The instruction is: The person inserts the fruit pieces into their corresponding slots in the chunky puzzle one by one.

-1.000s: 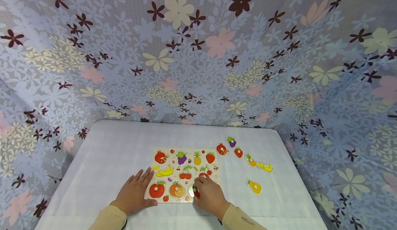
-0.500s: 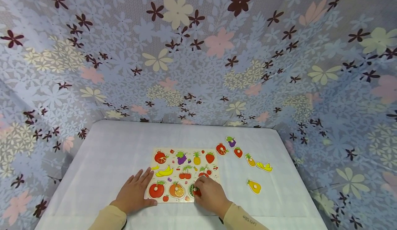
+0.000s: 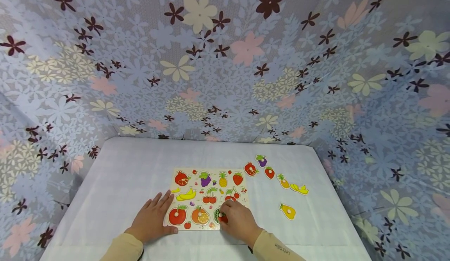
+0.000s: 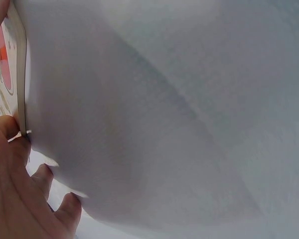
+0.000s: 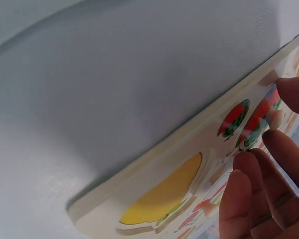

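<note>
A flat fruit puzzle board (image 3: 215, 171) lies on the table. My left hand (image 3: 151, 218) rests at its left edge, fingers spread, with the thumb along the front corner. In the left wrist view the fingertips (image 4: 21, 142) are right at the board's side. My right hand (image 3: 239, 220) pinches the pale knob of a round watermelon puzzle piece (image 3: 216, 215) at the board's front right. From the right wrist view, thumb and forefinger stand on either side of that knob (image 5: 275, 119). The apple piece (image 3: 177, 216) and orange piece (image 3: 200, 216), both knobbed, sit left of it.
Loose knobbed pieces lie right of the board: pomegranate (image 3: 250, 169), grapes (image 3: 262, 161), strawberry (image 3: 269, 172), pineapple (image 3: 283, 181), bananas (image 3: 299, 189) and a yellow pear (image 3: 288, 211). A printed yellow pear shape (image 5: 164, 194) shows on the board. Flowered cloth (image 3: 225, 77) hangs around the table.
The watermelon piece has shifted and turned under the right hand; its green rim now shows where a whitish patch was. The left hand has stayed still.
</note>
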The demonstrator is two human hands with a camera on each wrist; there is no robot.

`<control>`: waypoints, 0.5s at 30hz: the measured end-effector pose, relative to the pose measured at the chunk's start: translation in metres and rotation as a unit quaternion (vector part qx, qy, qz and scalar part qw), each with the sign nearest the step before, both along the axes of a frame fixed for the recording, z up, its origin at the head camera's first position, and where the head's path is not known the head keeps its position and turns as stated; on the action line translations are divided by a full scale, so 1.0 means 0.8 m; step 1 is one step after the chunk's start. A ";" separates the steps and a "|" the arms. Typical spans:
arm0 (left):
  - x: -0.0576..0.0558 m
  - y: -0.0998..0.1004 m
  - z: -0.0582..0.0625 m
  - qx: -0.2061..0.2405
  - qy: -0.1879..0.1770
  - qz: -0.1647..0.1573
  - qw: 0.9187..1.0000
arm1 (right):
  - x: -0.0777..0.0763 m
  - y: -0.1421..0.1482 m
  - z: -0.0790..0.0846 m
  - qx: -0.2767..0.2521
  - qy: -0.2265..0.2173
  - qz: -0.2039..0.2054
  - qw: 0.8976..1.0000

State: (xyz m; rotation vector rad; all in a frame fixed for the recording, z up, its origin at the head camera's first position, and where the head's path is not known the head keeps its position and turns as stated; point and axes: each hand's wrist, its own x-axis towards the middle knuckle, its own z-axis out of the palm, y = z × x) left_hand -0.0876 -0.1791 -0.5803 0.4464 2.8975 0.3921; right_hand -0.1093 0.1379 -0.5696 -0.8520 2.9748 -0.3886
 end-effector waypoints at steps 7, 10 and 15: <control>0.000 -0.001 -0.001 -0.007 0.004 0.001 1.000 | -0.001 0.015 0.004 -0.011 0.000 -0.013 1.000; 0.001 0.000 0.001 0.002 0.004 0.000 1.000 | -0.005 0.030 0.007 -0.010 0.007 -0.031 0.999; 0.001 0.000 0.000 0.002 0.004 -0.001 1.000 | -0.013 0.066 0.010 -0.006 0.013 -0.076 0.997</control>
